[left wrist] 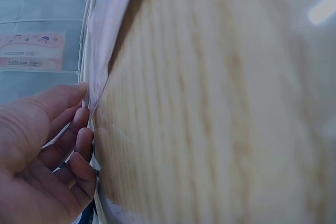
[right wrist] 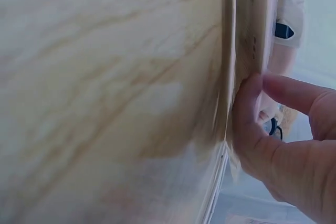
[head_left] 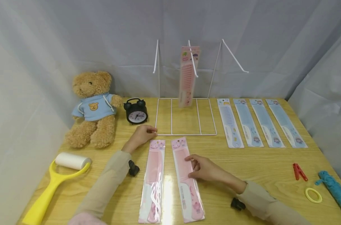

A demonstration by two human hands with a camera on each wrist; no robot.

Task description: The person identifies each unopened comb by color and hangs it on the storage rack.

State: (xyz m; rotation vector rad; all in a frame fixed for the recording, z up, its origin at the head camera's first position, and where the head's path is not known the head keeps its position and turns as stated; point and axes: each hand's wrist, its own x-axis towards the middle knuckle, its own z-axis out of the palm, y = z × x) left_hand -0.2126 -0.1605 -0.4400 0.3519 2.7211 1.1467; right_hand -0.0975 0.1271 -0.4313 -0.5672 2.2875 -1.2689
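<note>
A white wire display rack (head_left: 187,134) with three hooks stands at the back. My left hand (head_left: 143,133) pinches its front left corner, thumb and fingertip on the wire in the left wrist view. A packaged pink comb (head_left: 188,78) hangs from the middle hook. Two more packaged pink combs lie flat before the rack. My right hand (head_left: 205,168) grips the right one (head_left: 184,184) by its side edge, thumb and finger meeting at the wrapper (right wrist: 252,24) in the right wrist view. The left pink comb (head_left: 153,165) lies untouched between my hands.
Several packaged blue combs (head_left: 247,125) lie in a row right of the rack. A teddy bear (head_left: 93,109), black alarm clock (head_left: 136,112) and yellow-handled lint roller (head_left: 55,181) are at left. A red clip (head_left: 299,172), yellow ring (head_left: 313,195) and blue cord (head_left: 334,192) lie at right.
</note>
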